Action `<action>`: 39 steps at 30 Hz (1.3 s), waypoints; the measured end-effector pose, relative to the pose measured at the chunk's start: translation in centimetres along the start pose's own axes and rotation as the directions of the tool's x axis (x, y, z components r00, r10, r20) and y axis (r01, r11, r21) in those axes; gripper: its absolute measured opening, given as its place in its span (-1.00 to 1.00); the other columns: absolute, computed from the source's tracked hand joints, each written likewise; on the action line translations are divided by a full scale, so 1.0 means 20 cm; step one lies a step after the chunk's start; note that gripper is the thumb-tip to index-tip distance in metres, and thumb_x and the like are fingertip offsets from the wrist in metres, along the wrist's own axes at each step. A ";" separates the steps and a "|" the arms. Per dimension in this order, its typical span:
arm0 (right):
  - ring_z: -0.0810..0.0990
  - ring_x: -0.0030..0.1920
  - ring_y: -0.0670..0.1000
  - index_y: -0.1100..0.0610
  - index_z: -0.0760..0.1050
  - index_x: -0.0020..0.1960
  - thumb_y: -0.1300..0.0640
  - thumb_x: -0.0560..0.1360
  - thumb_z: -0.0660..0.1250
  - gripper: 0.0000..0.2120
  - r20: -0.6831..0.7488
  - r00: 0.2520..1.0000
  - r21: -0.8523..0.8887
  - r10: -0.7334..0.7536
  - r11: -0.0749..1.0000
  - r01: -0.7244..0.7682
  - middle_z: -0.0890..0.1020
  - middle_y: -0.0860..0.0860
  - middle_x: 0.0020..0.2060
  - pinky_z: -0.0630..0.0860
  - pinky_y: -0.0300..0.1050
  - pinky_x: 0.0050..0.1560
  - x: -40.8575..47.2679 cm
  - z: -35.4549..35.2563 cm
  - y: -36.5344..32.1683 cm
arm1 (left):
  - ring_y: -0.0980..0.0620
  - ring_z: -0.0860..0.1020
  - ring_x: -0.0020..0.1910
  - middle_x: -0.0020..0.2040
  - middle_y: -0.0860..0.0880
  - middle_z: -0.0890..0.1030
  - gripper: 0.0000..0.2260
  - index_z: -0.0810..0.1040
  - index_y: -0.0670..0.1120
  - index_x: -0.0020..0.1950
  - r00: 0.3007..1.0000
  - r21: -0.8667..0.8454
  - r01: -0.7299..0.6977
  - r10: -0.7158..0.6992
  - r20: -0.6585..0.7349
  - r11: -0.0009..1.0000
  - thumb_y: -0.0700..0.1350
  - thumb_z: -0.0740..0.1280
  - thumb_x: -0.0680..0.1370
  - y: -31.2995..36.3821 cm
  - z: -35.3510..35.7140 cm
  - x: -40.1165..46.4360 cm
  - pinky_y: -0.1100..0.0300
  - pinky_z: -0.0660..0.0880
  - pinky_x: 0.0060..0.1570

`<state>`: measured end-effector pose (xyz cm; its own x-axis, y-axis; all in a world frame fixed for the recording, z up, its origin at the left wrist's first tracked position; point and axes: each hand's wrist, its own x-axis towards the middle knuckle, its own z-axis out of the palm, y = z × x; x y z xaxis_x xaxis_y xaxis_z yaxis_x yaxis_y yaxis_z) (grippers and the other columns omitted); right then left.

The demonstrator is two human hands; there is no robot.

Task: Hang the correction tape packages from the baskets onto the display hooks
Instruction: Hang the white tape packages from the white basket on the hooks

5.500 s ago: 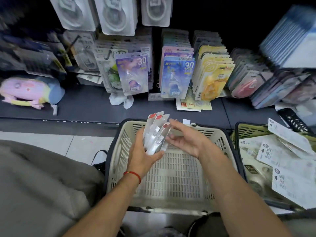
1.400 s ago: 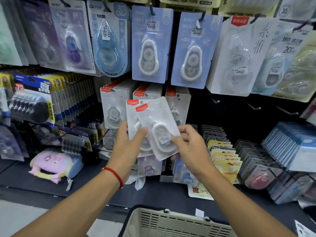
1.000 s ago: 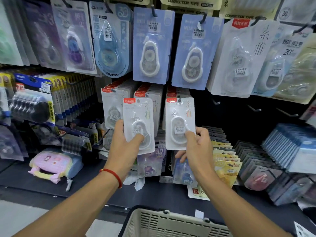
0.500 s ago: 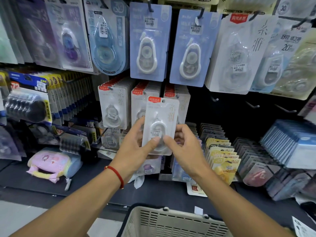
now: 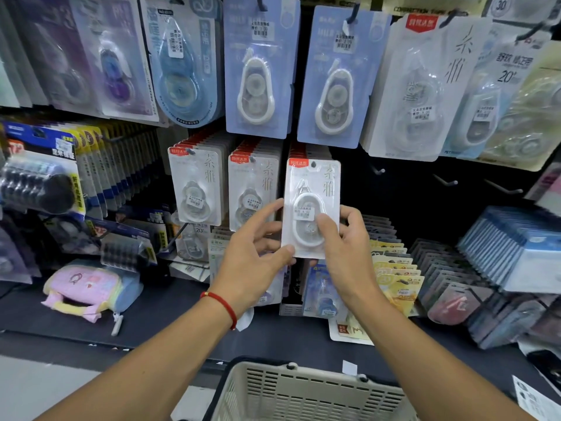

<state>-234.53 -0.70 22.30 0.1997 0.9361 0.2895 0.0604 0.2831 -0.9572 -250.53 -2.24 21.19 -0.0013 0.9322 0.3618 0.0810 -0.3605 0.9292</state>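
A white correction tape package with a red label is held upright in front of the third row of matching packages, its top hole at the tip of a display hook. My right hand grips its right side, thumb on the clear blister and fingers behind the edge. My left hand pinches its lower left corner with the thumb, the fingers reaching along the left edge. Two full rows of the same package hang to the left. The cream basket sits below my arms.
Larger blue and white correction tape cards hang on the row above. Three bare hooks stick out of the dark panel to the right. A pastel pouch lies on the shelf at left, and stacked packs stand at right.
The package has moved right and up from between my hands to the third hook row. Five seconds ago I held several packages over the basket.
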 end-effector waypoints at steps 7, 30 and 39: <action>0.58 0.23 -0.07 0.00 0.34 0.48 -0.04 0.64 0.35 -0.54 -0.027 0.977 -0.456 -0.213 0.872 0.178 0.54 -0.04 0.33 0.54 -0.09 0.17 0.00 -0.03 0.06 | 0.17 0.65 0.08 0.27 0.16 0.60 -0.46 0.47 0.10 0.52 0.999 0.229 0.021 -0.027 0.023 0.973 -0.28 0.43 0.60 -0.04 -0.01 0.01 0.46 0.53 0.04; 0.35 0.53 0.16 0.03 0.24 0.61 0.01 0.63 0.24 -0.44 0.428 0.791 -0.903 0.438 0.172 0.394 0.24 0.04 0.61 0.38 0.01 0.38 -0.25 -0.87 0.74 | -0.12 0.30 0.50 0.54 0.00 0.33 -0.52 0.42 0.09 0.51 0.900 0.940 -0.130 -0.359 0.246 0.316 -0.06 0.33 0.57 -0.35 0.09 -0.41 -0.07 0.43 0.36; -0.17 0.70 0.18 0.20 -0.06 0.69 0.21 0.63 0.25 -0.25 0.237 0.800 -0.972 0.551 0.136 0.194 -0.13 0.17 0.69 -0.10 0.11 0.68 -0.89 -1.18 1.08 | -0.29 0.10 0.62 0.72 -0.02 -0.14 -0.31 0.15 0.24 0.65 0.684 0.951 0.287 -0.719 -0.120 0.115 -0.05 0.37 0.59 -0.74 0.00 -1.12 -0.29 0.36 0.45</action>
<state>-213.79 -16.12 -3.48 -0.0385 0.9546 -0.2955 0.9971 0.0174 -0.0738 -251.72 -17.85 -0.74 -0.1785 0.8936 -0.4119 0.9568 0.2552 0.1391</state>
